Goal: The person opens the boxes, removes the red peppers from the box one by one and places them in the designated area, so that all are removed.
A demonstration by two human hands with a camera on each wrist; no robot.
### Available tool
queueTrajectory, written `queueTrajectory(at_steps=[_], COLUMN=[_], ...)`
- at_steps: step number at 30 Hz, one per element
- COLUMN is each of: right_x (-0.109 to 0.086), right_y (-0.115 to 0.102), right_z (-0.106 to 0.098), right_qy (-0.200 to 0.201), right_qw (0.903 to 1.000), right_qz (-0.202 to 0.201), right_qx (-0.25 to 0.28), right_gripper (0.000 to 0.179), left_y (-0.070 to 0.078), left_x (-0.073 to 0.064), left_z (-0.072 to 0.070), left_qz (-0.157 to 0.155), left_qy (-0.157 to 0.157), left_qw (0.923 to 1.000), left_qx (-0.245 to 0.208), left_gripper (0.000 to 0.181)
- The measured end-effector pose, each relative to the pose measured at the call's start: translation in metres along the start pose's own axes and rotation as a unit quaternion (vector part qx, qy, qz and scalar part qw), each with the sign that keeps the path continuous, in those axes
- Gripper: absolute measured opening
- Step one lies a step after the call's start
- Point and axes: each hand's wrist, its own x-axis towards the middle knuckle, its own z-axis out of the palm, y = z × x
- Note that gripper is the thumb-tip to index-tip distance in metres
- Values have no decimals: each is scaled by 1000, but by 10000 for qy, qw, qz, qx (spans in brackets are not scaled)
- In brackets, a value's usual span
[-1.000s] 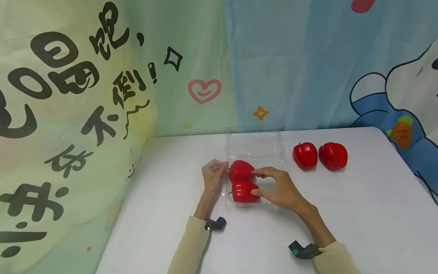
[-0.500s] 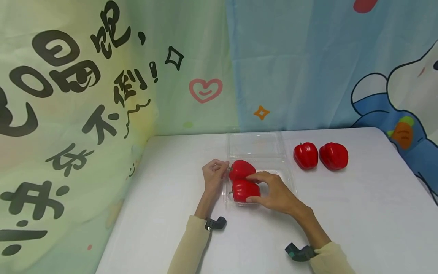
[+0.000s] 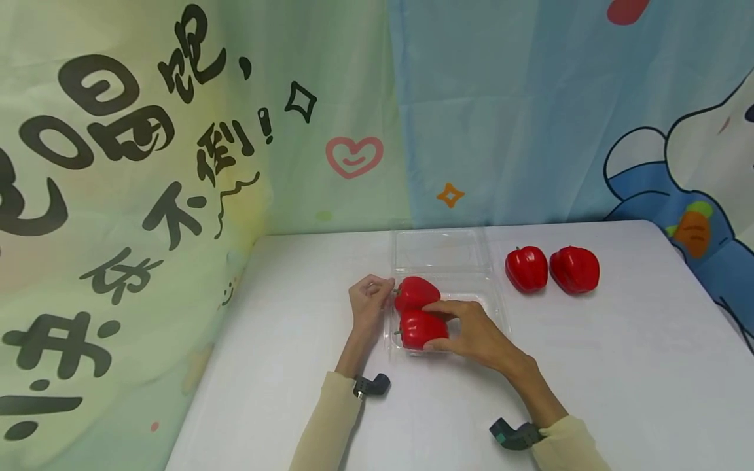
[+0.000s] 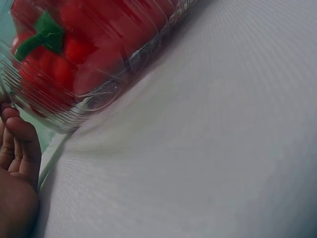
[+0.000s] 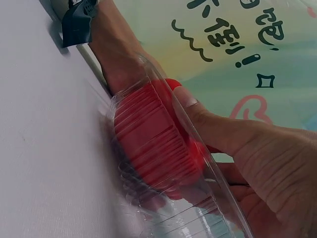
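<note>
An open clear plastic clamshell box [image 3: 485,284] lies on the table with two red bell peppers along its left side. My left hand [image 3: 368,297] pinches the box's left edge, beside the far pepper [image 3: 415,293]; its fingertips meet the rim in the left wrist view. With thumb and fingers on either side, my right hand [image 3: 471,332] grips the near pepper [image 3: 419,328] inside the box. A green stem [image 4: 42,37] shows through the plastic in the left wrist view. Box walls partly cover the red pepper [image 5: 148,134] in the right wrist view.
Two more red bell peppers, one on the left [image 3: 526,269] and one on the right [image 3: 574,269], sit side by side to the right of the box. The raised lid [image 3: 438,250] extends toward the printed curtain [image 3: 330,78] behind the white table [image 3: 283,314].
My right hand has shifted slightly left and nearer, from touching both peppers to spanning the near one. The left hand stays at the box edge.
</note>
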Motion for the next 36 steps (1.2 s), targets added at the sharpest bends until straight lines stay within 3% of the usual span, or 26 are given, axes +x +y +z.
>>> queueTrajectory(at_steps=[14,26,36], right_x=[-2,-4,-3], right_y=[2,11,13], right_z=[-8,-13,-10], right_qy=[63,-229,-67], right_qw=[9999,9995,9995], right_qz=[72,115,26], right_qx=[93,190,292], right_gripper=[71,72,70], left_y=[-5,-4,-1], left_x=[2,0,2], left_z=[1,0,0], left_qz=[-37,-107,-21], left_qy=[34,48,-36], left_qw=[10000,9999,10000], left_qx=[-52,-8,1], left_gripper=[22,20,21])
